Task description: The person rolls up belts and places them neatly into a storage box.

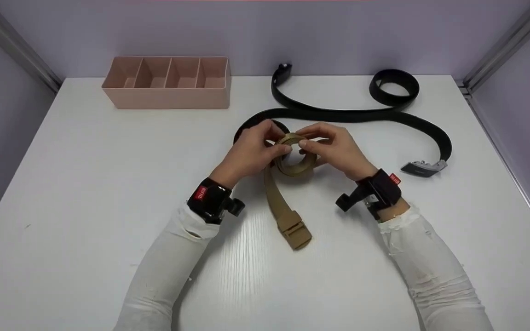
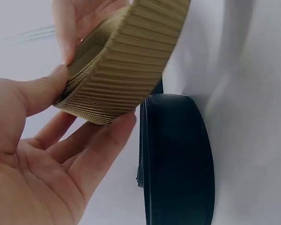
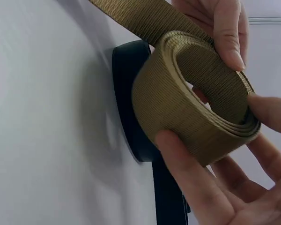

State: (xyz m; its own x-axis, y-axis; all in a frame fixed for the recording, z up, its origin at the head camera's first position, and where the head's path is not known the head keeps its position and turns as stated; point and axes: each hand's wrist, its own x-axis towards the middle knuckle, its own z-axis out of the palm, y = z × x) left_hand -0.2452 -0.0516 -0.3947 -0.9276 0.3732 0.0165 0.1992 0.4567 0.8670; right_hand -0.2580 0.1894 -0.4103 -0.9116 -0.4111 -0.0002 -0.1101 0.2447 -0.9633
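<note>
A tan webbing belt (image 1: 298, 170) is wound into a several-layered coil between the two hands, held above the white table. Its loose end runs down toward the front and finishes in a tan buckle (image 1: 295, 231). With thumb and fingers, the left hand (image 1: 252, 149) pinches the coil's left side. On the opposite side, the right hand (image 1: 336, 148) pinches the coil, its thumb at the inner edge and fingers around the outside, as the right wrist view shows. Just behind the hands lies a black belt (image 1: 329, 115), partly hidden by the left hand.
At the back left stands a pink box (image 1: 173, 98) with several compartments. A second black belt (image 1: 338, 110) lies behind, its end coiled at the back right. A silver-and-black buckle (image 1: 423, 168) rests on the right. Walls bound the white table (image 1: 108, 193) behind and at the sides.
</note>
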